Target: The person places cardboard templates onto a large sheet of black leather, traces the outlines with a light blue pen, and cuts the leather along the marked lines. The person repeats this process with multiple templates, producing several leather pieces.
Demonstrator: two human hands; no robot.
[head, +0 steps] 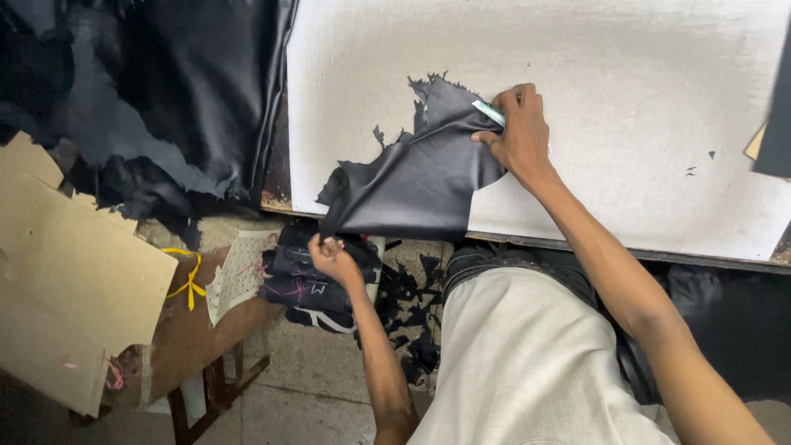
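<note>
A ragged piece of black leather [416, 173] lies on the white cutting board [626, 99], its lower part hanging over the board's near edge. My right hand [519, 132] presses on the leather's upper right edge and grips a small light-coloured blade tool [489, 113]. My left hand [332, 257] pinches the leather's lower left corner just below the board's edge, above a stack of cut black pieces [317, 284] with pink markings.
A large black hide [156, 91] is draped at the upper left. Cardboard sheets [70, 264] and a perforated white pattern [239, 272] rest on a low wooden stool at the left. Black offcuts [412, 317] litter the floor by my lap.
</note>
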